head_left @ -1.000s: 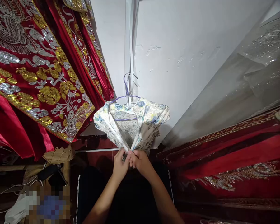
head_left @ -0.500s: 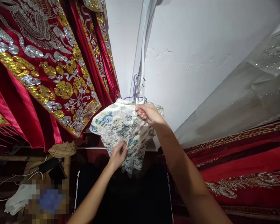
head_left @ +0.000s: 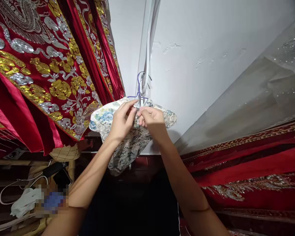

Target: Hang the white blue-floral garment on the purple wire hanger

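Hands, left and right, each grip pinching floral garment collar under hanger.

Costume shop, embroidered red robes hanging

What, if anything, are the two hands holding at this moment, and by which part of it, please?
Both the left hand and the right hand pinch the floral garment at its top, by the neckline just below the purple hanger.
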A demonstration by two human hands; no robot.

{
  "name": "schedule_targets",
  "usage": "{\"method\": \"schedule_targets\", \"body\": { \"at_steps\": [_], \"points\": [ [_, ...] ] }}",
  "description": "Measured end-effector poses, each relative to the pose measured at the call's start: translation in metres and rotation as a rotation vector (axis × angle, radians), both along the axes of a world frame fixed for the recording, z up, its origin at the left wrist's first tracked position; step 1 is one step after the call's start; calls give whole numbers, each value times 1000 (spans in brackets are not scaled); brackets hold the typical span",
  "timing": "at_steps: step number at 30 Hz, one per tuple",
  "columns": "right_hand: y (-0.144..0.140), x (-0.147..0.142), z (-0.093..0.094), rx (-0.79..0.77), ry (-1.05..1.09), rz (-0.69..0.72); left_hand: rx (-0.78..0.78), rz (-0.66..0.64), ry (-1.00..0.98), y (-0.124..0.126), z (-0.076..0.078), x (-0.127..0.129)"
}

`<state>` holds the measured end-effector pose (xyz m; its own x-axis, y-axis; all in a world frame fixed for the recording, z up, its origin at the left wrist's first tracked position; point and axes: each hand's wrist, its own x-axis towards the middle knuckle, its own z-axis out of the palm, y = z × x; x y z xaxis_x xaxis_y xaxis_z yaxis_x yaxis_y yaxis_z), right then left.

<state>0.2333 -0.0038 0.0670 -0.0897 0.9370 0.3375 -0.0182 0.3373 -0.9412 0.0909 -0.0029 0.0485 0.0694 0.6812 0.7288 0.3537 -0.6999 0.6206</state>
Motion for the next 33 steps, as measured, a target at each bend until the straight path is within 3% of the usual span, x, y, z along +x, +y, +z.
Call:
{"method": "schedule_targets", "body": {
  "at_steps": [2, 6, 9, 11, 13, 15, 16, 20, 23, 26, 30, 33],
  "points": [
    [3, 2, -10, 28, -2, -29, 56, 15, 128, 5, 14, 2],
    [18, 7, -57, -46, -59, -84, 93, 41, 246, 1, 18, 3],
    [15, 9, -92, -96, -174, -91, 95, 159, 51, -2, 17, -16],
    [4, 9, -105, -117, -207, -70, 49, 231, -260, 0, 9, -41],
    [-11, 9, -109, -137, -190, -29, -107, 200, -695, 4, -11, -68],
    [-27, 7, -109, -152, -155, 33, -443, 54, -1159, 5, -43, -86],
    [-34, 6, -108, -160, -139, 58, -520, 52, -1211, 4, -62, -89],
    [-55, 5, -110, -228, -91, 50, -664, 74, -1168, -13, -137, -69],
    [-66, 16, -114, -275, -72, -17, -730, 58, -779, -24, -166, -48],
    [-76, 32, -120, -309, -98, -34, -819, -52, -545, -23, -161, -39],
    [-80, 48, -130, -357, -209, -5, -736, -158, -206, -21, -128, -25],
    [-73, 51, -135, -296, -283, -214, -599, -230, -279, -29, -103, -5]
  ]
}}
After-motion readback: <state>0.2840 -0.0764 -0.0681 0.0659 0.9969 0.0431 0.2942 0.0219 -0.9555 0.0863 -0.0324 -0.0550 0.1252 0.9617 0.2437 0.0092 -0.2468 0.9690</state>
